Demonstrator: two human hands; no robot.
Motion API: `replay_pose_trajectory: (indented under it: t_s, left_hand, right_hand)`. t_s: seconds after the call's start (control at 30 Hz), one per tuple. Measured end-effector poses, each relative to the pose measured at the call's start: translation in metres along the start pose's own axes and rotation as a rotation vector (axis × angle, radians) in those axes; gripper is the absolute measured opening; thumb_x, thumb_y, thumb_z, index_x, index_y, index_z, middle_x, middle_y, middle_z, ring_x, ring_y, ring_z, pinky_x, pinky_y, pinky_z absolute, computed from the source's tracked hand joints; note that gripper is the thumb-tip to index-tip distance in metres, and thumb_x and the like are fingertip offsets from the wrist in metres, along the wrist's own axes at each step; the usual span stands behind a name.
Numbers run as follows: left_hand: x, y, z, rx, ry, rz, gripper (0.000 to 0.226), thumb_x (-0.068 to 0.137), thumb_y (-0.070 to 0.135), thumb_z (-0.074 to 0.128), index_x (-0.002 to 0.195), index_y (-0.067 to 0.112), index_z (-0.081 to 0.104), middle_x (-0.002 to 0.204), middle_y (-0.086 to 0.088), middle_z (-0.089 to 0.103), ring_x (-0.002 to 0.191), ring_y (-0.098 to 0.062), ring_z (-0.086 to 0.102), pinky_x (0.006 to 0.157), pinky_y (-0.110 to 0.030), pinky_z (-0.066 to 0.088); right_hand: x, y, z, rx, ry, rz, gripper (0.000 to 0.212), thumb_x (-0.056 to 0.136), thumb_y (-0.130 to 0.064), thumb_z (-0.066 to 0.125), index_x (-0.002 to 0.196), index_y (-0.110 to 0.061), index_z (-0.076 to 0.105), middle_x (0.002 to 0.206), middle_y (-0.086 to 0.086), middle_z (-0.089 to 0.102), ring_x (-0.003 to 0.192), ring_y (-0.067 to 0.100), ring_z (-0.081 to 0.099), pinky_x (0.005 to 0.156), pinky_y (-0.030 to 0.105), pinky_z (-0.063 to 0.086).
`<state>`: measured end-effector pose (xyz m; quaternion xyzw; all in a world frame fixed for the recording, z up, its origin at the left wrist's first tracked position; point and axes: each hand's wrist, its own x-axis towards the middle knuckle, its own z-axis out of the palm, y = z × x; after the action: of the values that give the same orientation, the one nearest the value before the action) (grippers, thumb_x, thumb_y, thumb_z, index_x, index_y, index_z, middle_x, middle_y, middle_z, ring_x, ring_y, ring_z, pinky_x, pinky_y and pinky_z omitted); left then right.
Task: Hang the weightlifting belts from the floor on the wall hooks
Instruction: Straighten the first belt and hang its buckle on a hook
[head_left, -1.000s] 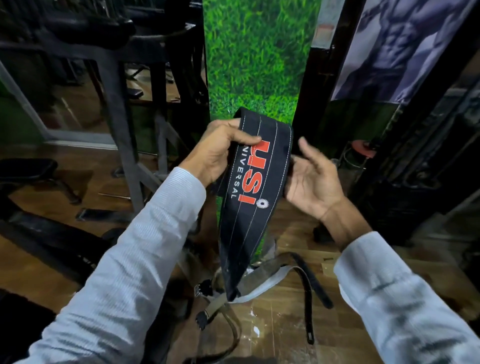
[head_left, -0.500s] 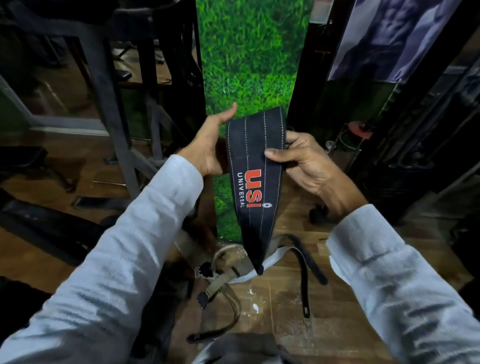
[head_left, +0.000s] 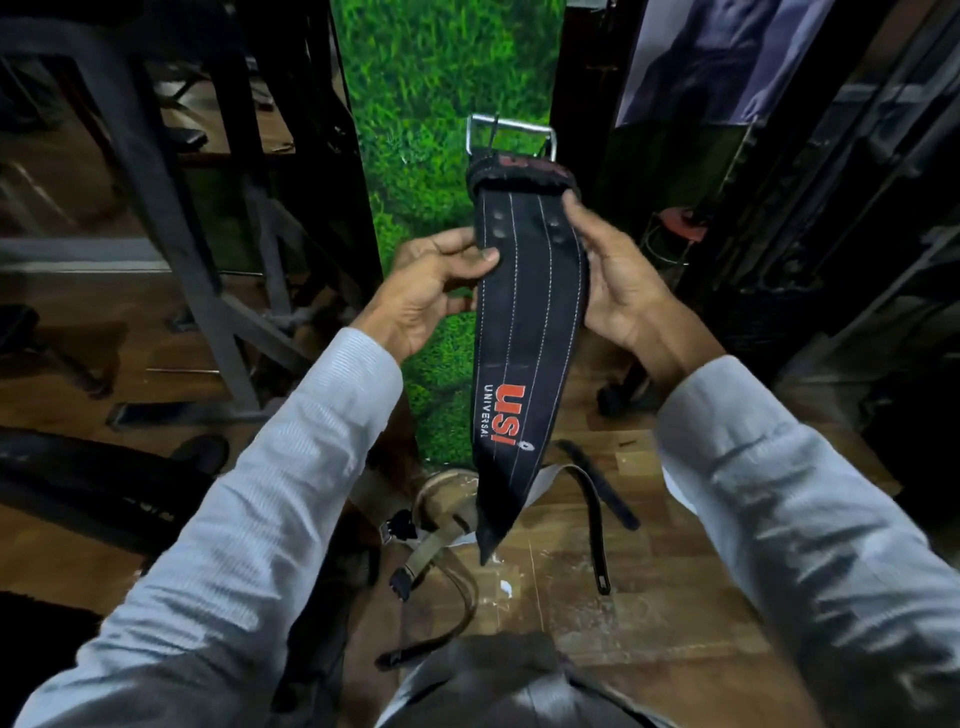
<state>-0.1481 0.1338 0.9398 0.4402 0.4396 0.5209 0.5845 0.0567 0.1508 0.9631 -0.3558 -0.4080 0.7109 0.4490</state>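
Note:
A black weightlifting belt (head_left: 524, 332) with white stitching and a red logo hangs upright in front of me. Its silver buckle (head_left: 511, 136) points up. My left hand (head_left: 431, 291) pinches the belt's left edge near the top. On the right edge my right hand (head_left: 615, 275) grips it at about the same height. The belt's pointed lower end dangles just above the floor. Below it lie a tan belt (head_left: 441, 525) and a thin black strap (head_left: 597, 509) on the wooden floor. No wall hooks are visible.
A green grass-print panel (head_left: 441, 104) stands straight ahead. Grey and black gym machine frames (head_left: 156, 208) fill the left side, with a padded bench (head_left: 78, 483) low left. Dark racks and weights (head_left: 831, 234) crowd the right. The wooden floor (head_left: 649, 597) shows white marks.
The belt has been worked through my hands so the buckle end now shows on top and the logo sits lower. Both hands have shifted their grip to the belt's edges.

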Motion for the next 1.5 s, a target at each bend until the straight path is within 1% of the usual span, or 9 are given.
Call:
replay_pose_trajectory:
  t_s: [0.2,0.33,0.47,0.63,0.9,1.0,1.17,1.3,1.5]
  left_hand:
    - [-0.013,0.006,-0.004,-0.002,-0.058,-0.05,0.027,0.089,0.031,0.073,0.111,0.014,0.076,0.099,0.001,0.077,0.089,-0.012,0.07,0.09,-0.038,0.052]
    - [-0.008,0.032,-0.005,-0.095,0.098,-0.126,0.08,0.086,0.075,0.058,0.128,0.008,0.071,0.127,-0.011,0.074,0.119,-0.028,0.07,0.106,-0.046,0.053]
    - [0.01,0.064,0.009,-0.257,0.131,-0.003,0.065,0.093,0.059,0.062,0.13,0.005,0.068,0.127,-0.015,0.073,0.119,-0.036,0.071,0.102,-0.049,0.057]
    - [0.024,0.07,0.019,-0.175,0.479,-0.019,0.021,0.098,0.024,0.071,0.101,0.004,0.07,0.084,-0.009,0.079,0.074,-0.025,0.077,0.068,-0.043,0.066]
    - [0.023,0.051,0.017,-0.083,0.423,0.149,0.024,0.1,0.021,0.068,0.101,-0.002,0.075,0.09,-0.012,0.079,0.075,-0.022,0.075,0.074,-0.038,0.065]
    - [0.022,0.047,0.02,-0.075,0.405,0.166,0.021,0.099,0.02,0.069,0.102,0.001,0.077,0.091,-0.014,0.08,0.078,-0.025,0.075,0.079,-0.041,0.064]
    - [0.013,0.044,0.022,-0.083,0.38,0.19,0.023,0.1,0.015,0.065,0.106,-0.005,0.074,0.089,-0.014,0.08,0.079,-0.027,0.074,0.077,-0.039,0.063]
    - [0.005,0.045,0.021,-0.065,0.401,0.258,0.024,0.102,0.014,0.064,0.103,-0.008,0.073,0.079,-0.008,0.077,0.064,-0.015,0.071,0.061,-0.026,0.06]
    - [-0.003,0.04,0.019,0.054,0.342,0.347,0.026,0.103,0.013,0.061,0.079,0.009,0.068,0.06,0.009,0.07,0.052,-0.002,0.062,0.049,-0.017,0.048]
  right_hand:
    - [0.019,0.012,0.001,0.004,0.067,-0.066,0.047,0.096,-0.018,0.067,0.135,0.007,0.06,0.135,0.032,0.061,0.12,0.042,0.063,0.105,0.058,0.051]
    - [0.018,0.02,0.009,-0.004,0.043,-0.132,0.036,0.096,-0.012,0.067,0.127,0.005,0.065,0.121,0.027,0.069,0.099,0.033,0.071,0.097,0.051,0.058]
    - [0.019,0.028,0.015,-0.056,0.001,-0.146,0.035,0.094,-0.012,0.071,0.124,0.006,0.067,0.113,0.023,0.074,0.091,0.027,0.074,0.086,0.04,0.063]
    - [0.019,0.024,0.004,-0.26,-0.12,-0.103,0.04,0.084,-0.005,0.073,0.122,0.007,0.068,0.118,0.022,0.074,0.101,0.027,0.072,0.099,0.044,0.056]
    - [0.021,-0.044,0.017,-0.129,-0.019,-0.14,0.042,0.097,-0.038,0.06,0.132,-0.014,0.067,0.118,0.004,0.077,0.116,0.021,0.069,0.106,0.04,0.05]
    - [0.025,-0.055,0.036,-0.254,-0.017,-0.217,0.027,0.092,-0.033,0.073,0.112,-0.015,0.073,0.103,0.003,0.08,0.091,0.014,0.076,0.088,0.034,0.059]
    - [0.021,-0.049,0.041,-0.369,0.072,-0.28,0.077,0.069,-0.035,0.092,0.134,-0.008,0.062,0.114,0.006,0.079,0.105,0.021,0.075,0.109,0.055,0.047]
    - [0.017,-0.054,0.057,-0.449,0.13,-0.236,0.111,0.055,-0.07,0.089,0.145,-0.019,0.05,0.127,-0.003,0.073,0.114,0.015,0.071,0.102,0.047,0.051]
    - [0.027,-0.049,0.082,-0.539,0.196,-0.294,0.099,0.036,-0.058,0.101,0.118,-0.014,0.069,0.102,0.001,0.081,0.089,0.016,0.079,0.083,0.041,0.065]
